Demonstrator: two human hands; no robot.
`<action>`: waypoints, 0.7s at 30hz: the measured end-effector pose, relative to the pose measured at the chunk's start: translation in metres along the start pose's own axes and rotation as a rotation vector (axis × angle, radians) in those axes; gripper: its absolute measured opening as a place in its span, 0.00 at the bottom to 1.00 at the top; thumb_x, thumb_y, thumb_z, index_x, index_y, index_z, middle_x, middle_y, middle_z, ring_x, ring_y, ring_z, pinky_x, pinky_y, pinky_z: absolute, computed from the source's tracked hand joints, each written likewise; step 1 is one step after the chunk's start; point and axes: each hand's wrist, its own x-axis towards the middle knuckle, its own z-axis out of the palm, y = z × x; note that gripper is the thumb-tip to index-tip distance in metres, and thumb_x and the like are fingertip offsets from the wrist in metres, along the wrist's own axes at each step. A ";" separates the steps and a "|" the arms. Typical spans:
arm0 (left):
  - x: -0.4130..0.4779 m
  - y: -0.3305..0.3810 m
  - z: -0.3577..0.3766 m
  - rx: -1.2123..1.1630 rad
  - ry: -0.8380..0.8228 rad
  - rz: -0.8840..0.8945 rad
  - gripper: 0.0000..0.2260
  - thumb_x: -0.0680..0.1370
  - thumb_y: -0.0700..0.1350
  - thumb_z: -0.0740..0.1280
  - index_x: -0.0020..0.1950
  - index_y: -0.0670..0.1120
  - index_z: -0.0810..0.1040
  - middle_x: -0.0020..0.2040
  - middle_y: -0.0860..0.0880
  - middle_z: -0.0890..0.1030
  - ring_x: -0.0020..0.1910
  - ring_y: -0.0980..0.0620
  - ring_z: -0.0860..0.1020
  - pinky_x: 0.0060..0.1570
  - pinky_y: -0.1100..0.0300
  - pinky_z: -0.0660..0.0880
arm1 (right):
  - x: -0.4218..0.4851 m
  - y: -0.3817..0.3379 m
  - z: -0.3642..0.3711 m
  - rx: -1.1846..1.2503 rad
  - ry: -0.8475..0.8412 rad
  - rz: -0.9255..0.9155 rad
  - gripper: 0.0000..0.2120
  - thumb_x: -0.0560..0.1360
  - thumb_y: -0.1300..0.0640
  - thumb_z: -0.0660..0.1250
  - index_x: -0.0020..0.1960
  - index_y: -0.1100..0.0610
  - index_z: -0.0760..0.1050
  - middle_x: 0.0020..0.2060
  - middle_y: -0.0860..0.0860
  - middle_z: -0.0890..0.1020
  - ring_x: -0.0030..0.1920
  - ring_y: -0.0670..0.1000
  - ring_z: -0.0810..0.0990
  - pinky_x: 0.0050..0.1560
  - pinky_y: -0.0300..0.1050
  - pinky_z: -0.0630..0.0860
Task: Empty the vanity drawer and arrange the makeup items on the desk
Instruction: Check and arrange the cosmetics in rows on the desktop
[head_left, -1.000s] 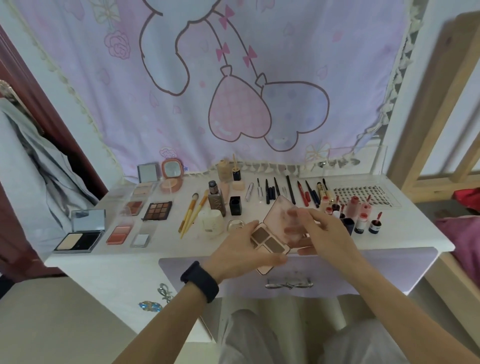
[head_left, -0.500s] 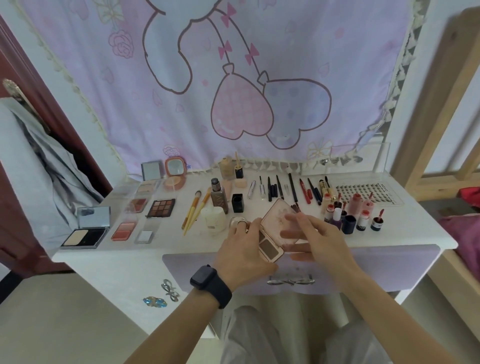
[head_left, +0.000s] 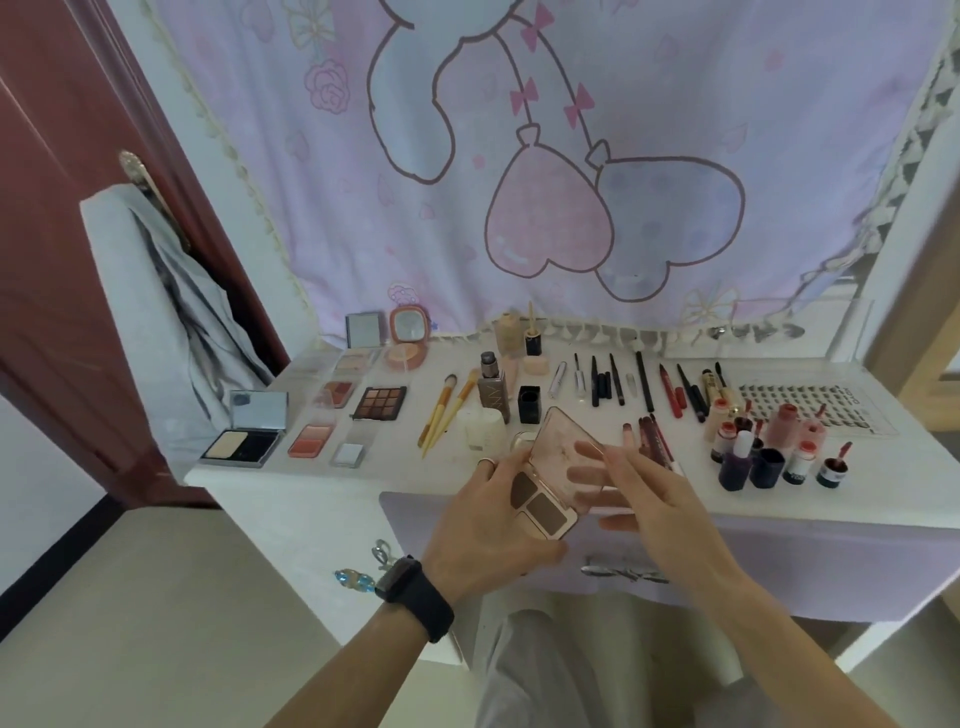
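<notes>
Landmark: drawer handle (head_left: 626, 573), on the lilac drawer front (head_left: 805, 566); every place below is given from it.
Item in hand: two-pan palette (head_left: 540, 506), open, held in the air above and just left of the handle, over the front edge of the desk (head_left: 400, 470).
Left hand (head_left: 488, 530): grips the palette base, fingers curled round its left edge, thumb under the near corner.
Right hand (head_left: 654, 499): holds the clear pink lid, thumb at its right edge, fingers visible through it from behind.
Drawer: front appears pushed in; contents cannot be seen.
Laid out already: lip pencils (head_left: 655, 439) directly above the handle, touching or nearly touching the right fingers; small bottles (head_left: 753, 462) above and to the right; white jar (head_left: 485, 428) and brushes (head_left: 447, 415) above and to the left; nine-pan palette (head_left: 379, 402) further left.
Stage, as judged: late; this palette appears to be awaiting its place.
Risk 1: the palette hangs over the desk edge; a slipped grip would drop it to the lap or floor and crack the pressed powder.
Risk 2: pulling the lid back too far could strain the hinge.
Risk 3: free space above the handle is tight; a careless set-down could roll the pencils or topple the upright bottles.
</notes>
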 end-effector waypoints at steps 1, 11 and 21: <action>-0.004 -0.004 -0.006 -0.011 -0.001 -0.004 0.44 0.66 0.58 0.77 0.77 0.57 0.59 0.57 0.58 0.70 0.56 0.58 0.72 0.49 0.72 0.69 | 0.000 0.000 0.003 -0.009 -0.016 -0.019 0.18 0.80 0.42 0.56 0.62 0.46 0.79 0.51 0.45 0.86 0.52 0.49 0.85 0.54 0.51 0.81; -0.027 -0.054 -0.123 -0.168 0.210 -0.177 0.39 0.66 0.54 0.81 0.73 0.58 0.67 0.58 0.64 0.74 0.54 0.66 0.75 0.47 0.71 0.71 | 0.022 0.014 0.028 -0.736 -0.004 -0.066 0.44 0.71 0.26 0.55 0.79 0.50 0.60 0.77 0.44 0.60 0.78 0.46 0.54 0.76 0.49 0.57; 0.026 -0.155 -0.220 -0.205 0.447 -0.470 0.42 0.67 0.54 0.81 0.76 0.47 0.66 0.65 0.48 0.76 0.60 0.47 0.77 0.58 0.57 0.74 | 0.079 0.030 0.047 -1.240 -0.083 -0.011 0.54 0.70 0.20 0.45 0.82 0.57 0.41 0.82 0.51 0.44 0.81 0.50 0.40 0.79 0.50 0.40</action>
